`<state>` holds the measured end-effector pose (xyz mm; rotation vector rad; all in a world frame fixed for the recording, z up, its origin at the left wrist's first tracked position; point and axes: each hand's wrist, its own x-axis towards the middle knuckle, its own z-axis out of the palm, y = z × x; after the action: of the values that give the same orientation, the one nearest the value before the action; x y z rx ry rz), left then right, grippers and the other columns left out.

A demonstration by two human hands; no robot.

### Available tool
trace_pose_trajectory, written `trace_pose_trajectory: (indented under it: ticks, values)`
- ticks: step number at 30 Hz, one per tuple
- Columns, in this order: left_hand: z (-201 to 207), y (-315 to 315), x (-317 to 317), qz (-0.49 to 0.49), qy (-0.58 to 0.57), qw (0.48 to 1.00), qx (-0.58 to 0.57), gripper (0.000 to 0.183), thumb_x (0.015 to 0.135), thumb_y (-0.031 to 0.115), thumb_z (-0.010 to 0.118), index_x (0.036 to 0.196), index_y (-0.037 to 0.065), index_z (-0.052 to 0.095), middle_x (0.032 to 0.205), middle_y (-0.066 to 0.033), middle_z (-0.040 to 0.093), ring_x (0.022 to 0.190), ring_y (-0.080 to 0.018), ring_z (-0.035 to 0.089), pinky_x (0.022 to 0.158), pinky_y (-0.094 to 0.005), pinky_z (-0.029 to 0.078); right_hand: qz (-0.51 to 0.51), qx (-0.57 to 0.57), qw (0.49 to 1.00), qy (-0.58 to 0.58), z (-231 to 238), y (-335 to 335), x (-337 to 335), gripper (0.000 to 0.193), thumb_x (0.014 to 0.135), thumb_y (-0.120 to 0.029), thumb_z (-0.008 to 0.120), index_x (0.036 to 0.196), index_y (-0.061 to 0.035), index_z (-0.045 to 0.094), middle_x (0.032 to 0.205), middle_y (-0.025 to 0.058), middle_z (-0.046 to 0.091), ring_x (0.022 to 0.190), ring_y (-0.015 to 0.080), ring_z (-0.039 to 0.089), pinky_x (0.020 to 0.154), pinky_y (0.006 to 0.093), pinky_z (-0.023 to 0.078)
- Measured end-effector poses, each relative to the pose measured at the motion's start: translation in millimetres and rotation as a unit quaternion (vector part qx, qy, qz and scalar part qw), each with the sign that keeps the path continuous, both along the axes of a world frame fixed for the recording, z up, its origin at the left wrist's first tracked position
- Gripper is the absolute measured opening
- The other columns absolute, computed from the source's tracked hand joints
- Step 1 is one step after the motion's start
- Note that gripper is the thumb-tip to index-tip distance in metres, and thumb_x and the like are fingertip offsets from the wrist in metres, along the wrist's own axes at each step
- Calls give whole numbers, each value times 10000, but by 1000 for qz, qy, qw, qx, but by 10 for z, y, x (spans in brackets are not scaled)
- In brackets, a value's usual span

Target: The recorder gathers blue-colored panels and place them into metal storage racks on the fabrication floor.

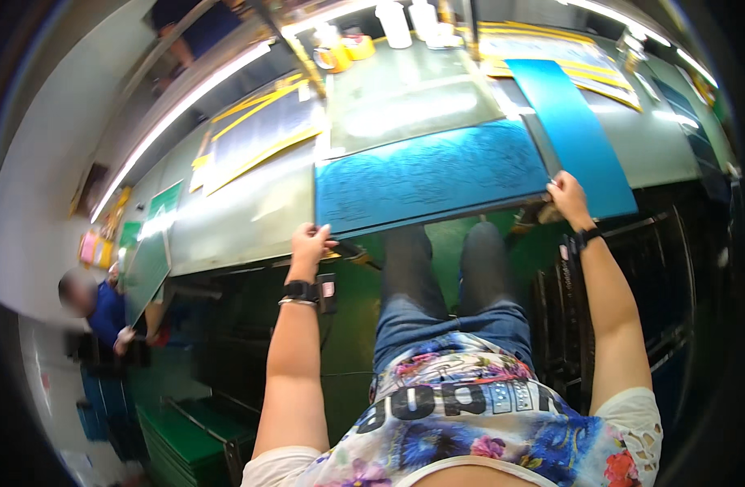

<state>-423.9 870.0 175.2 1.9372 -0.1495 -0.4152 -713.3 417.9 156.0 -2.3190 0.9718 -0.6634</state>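
Note:
A wide blue panel (429, 174) with fine dark lines over its face lies in front of me, its near edge reaching the edge of the worktable. My left hand (309, 242) is closed at the panel's near left corner, fingers pinched on the edge. At the near right corner, my right hand (567, 197) grips the edge between thumb and fingers. A second, plain blue panel (563, 122) lies just right of the first, slanting away from me. Dark bands circle both my wrists.
A pale glass-like plate (405, 97) lies behind the panel. Yellow-taped sheets (263, 134) rest at left, similar framed sheets (551, 53) at far right. White bottles (394, 24) and tape rolls (358, 47) stand behind. A person (108, 312) at left holds a green board (149, 272). Green boards (185, 434) are stacked lower left.

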Motion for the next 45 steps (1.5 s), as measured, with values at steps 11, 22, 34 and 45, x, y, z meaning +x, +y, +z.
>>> trace_pose_trajectory:
  ticks: [11,22,34,45]
  values:
    - [-25,119,-1,11,-350,909,227,228,684,221,687,701,37,554,795,-118,508,803,-308,475,731,-392,377,27,53,997,-49,-49,42,-16,191,757,-69,577,683,-15,410,640,67,410,586,170,427,550,298,366]
    - [70,144,-123,-13,-311,923,225,232,674,182,693,677,38,511,820,-115,476,827,-299,454,726,-389,363,31,90,995,-20,0,50,4,160,813,-17,514,697,-47,409,612,-7,405,559,74,434,537,216,368]
    - [62,54,-110,-38,-346,904,248,234,674,160,685,750,39,499,783,-131,480,804,-323,464,702,-404,370,7,152,987,-57,192,172,33,132,782,-10,526,713,-31,416,644,17,411,570,98,408,535,243,369]
    - [228,13,-235,-150,-382,843,348,351,808,103,520,1148,179,556,1317,-30,408,1282,-323,234,1004,-551,155,59,-246,953,169,536,270,395,416,737,-65,516,1152,-97,506,1006,96,476,953,280,467,766,377,406]
